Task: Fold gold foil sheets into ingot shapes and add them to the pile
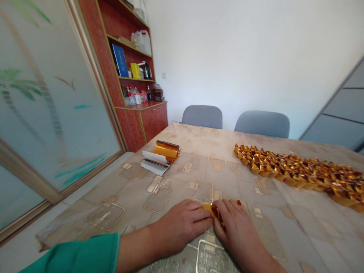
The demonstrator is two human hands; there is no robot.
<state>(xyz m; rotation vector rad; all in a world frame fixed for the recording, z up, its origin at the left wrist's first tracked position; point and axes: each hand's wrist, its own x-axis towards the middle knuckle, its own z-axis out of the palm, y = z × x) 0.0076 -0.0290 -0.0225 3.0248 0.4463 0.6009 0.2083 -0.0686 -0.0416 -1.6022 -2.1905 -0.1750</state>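
Both my hands rest on the table (136, 189) near its front edge, pressed together over a small piece of gold foil paper (208, 207). My left hand (182, 223) lies with fingers curled, its fingertips pinching the foil's left side. From the right, my right hand (236, 225) covers most of the foil with closed fingers. Only a small gold edge shows between the two hands. A green sleeve covers my left forearm.
A long heap of folded gold foil ingots (301, 172) stretches across the table's right side. A stack of gold and white foil sheets (161, 154) lies at the left. Two grey chairs (202, 116) stand behind the table. A red cabinet (133, 76) stands at the back left.
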